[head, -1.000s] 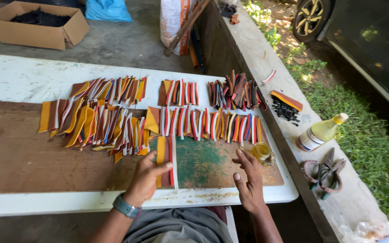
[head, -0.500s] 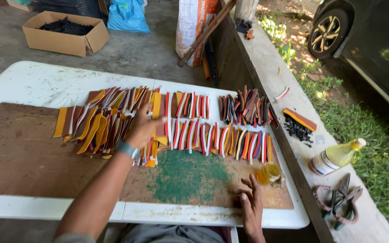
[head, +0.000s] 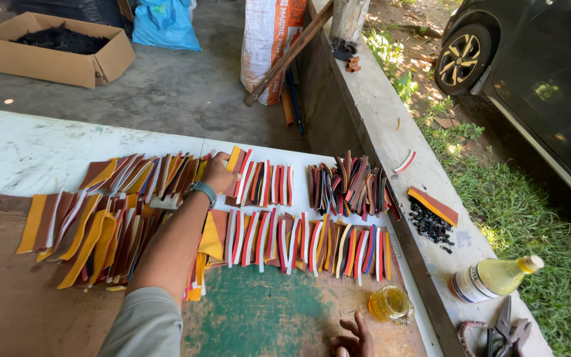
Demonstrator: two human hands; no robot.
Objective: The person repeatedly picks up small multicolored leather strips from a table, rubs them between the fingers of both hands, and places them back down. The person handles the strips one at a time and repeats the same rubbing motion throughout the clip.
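1. On the white table (head: 47, 149), head cam: left hand (head: 218, 173) is now far out at the back row of coloured strips (head: 259, 182), fingers curled onto the near end of a yellow-and-red strip (head: 235, 160), pinching it by the look. Half a sec ago that hand was lower, at the front row; a sec ago it lay flat on a strip down on the board's green patch (head: 259, 311).
2. Right hand (head: 350, 340) shows only at the bottom edge, fingers spread and resting on the wooden board (head: 8, 311), holding nothing. It has hardly moved vs. earlier frames.
3. View has tipped up since a sec ago: more floor, the ledge and the car wheel (head: 460, 59) now show.
4. Strips lie in rows: front row (head: 305, 248) across the board, a fanned heap (head: 100, 225) at left, a dark bundle (head: 355, 188) at right, near the ledge.
5. Containers: small glass jar (head: 389, 304) w/ yellow liquid, on the board just beside the right hand. Plastic bottle (head: 494, 277) lying on the concrete ledge (head: 378, 112), yellowish liquid inside. Cardboard box (head: 61, 49) on the floor, dark stuff in it.
6. Ledge also has a pile of black bits (head: 431, 228) next to an orange-and-dark block (head: 434, 205).
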